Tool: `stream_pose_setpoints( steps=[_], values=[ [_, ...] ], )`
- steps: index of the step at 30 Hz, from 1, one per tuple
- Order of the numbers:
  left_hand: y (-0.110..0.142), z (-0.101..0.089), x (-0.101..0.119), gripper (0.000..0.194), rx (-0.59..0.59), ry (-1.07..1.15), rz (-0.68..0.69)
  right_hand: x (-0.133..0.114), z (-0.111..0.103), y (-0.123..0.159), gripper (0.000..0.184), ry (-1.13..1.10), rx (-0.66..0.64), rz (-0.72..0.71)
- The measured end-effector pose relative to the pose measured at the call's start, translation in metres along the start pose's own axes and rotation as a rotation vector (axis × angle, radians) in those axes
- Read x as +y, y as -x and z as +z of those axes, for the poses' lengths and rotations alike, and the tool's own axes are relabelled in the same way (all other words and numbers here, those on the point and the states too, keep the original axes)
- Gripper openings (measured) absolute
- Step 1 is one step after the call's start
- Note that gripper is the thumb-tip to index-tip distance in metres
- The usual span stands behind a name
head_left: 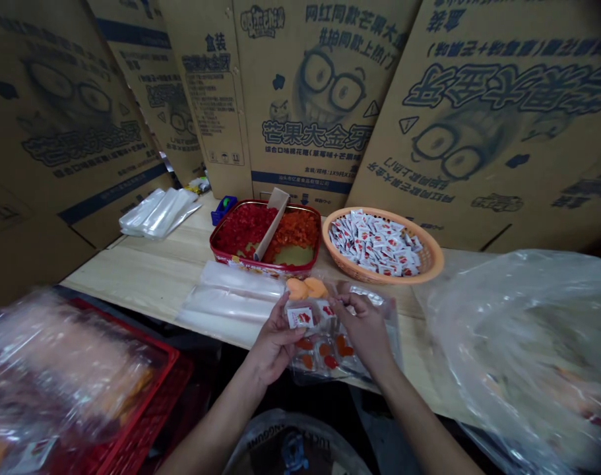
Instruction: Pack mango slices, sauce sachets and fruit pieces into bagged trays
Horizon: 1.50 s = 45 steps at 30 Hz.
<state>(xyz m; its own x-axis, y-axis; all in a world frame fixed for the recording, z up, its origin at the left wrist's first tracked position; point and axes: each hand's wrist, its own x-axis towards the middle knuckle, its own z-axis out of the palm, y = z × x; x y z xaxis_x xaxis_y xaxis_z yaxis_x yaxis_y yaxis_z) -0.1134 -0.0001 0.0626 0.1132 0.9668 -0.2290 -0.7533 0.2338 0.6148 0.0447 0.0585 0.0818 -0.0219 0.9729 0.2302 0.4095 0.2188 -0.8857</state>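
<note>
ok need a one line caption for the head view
Left hand holds a small sachet over a clear bag of red-orange pieces, right hand at the bag

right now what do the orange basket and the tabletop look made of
The orange basket looks like moulded plastic: even colour, slight gloss, regular woven openings. The tabletop looks like pale wood, with visible grain and plank joins; any thin clear finish is hard to tell.
</note>
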Motion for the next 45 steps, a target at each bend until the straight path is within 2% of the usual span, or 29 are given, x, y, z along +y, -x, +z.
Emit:
stream_pose_setpoints(
  steps=[3, 11, 16, 19, 23, 26, 28, 30, 32, 34, 37, 39, 41, 45],
  values=[
    [0.003, 0.000, 0.002, 0.081, 0.008, -0.016, -0.002, 0.006, -0.002, 0.000, 0.023, 0.091, -0.002, -0.084],
    [0.010, -0.005, 0.004, 0.081, 0.003, -0.021, -0.006, 0.003, 0.001, 0.004, 0.019, 0.180, -0.094, -0.109],
    [0.019, -0.015, 0.012, 0.082, 0.009, -0.028, 0.008, 0.011, 0.000, 0.001, 0.029, 0.180, -0.006, -0.230],
    [0.027, -0.027, 0.020, 0.081, 0.039, -0.044, 0.021, 0.030, -0.002, 0.000, 0.030, 0.354, 0.028, -0.248],
    [0.038, -0.044, 0.033, 0.079, 0.091, -0.072, 0.044, 0.064, -0.004, 0.005, 0.029, 0.725, -0.157, -0.183],
    [0.045, -0.054, 0.041, 0.076, 0.149, -0.073, 0.055, 0.083, -0.017, 0.009, 0.034, 0.892, -0.267, -0.140],
    [0.049, -0.060, 0.044, 0.075, 0.171, -0.076, 0.061, 0.087, -0.026, 0.009, 0.037, 0.964, -0.267, -0.128],
    [0.052, -0.065, 0.046, 0.075, 0.182, -0.084, 0.064, 0.082, -0.026, 0.004, 0.042, 0.991, -0.212, -0.142],
    [0.055, -0.067, 0.047, 0.075, 0.191, -0.091, 0.066, 0.069, -0.009, -0.003, 0.045, 0.949, -0.154, -0.197],
    [0.057, -0.068, 0.048, 0.076, 0.195, -0.089, 0.077, 0.053, 0.023, -0.011, 0.042, 0.874, -0.124, -0.260],
    [0.060, -0.069, 0.050, 0.078, 0.191, -0.085, 0.082, 0.039, 0.073, -0.022, 0.039, 0.846, -0.107, -0.234],
    [0.061, -0.070, 0.051, 0.080, 0.191, -0.077, 0.080, 0.040, 0.093, -0.027, 0.037, 0.880, -0.119, -0.202],
    [0.063, -0.072, 0.053, 0.082, 0.192, -0.066, 0.083, 0.047, 0.101, -0.030, 0.033, 0.920, -0.131, -0.210],
    [0.066, -0.078, 0.054, 0.080, 0.199, -0.065, 0.093, 0.060, 0.097, -0.031, 0.029, 0.932, -0.090, -0.251]
  ],
)
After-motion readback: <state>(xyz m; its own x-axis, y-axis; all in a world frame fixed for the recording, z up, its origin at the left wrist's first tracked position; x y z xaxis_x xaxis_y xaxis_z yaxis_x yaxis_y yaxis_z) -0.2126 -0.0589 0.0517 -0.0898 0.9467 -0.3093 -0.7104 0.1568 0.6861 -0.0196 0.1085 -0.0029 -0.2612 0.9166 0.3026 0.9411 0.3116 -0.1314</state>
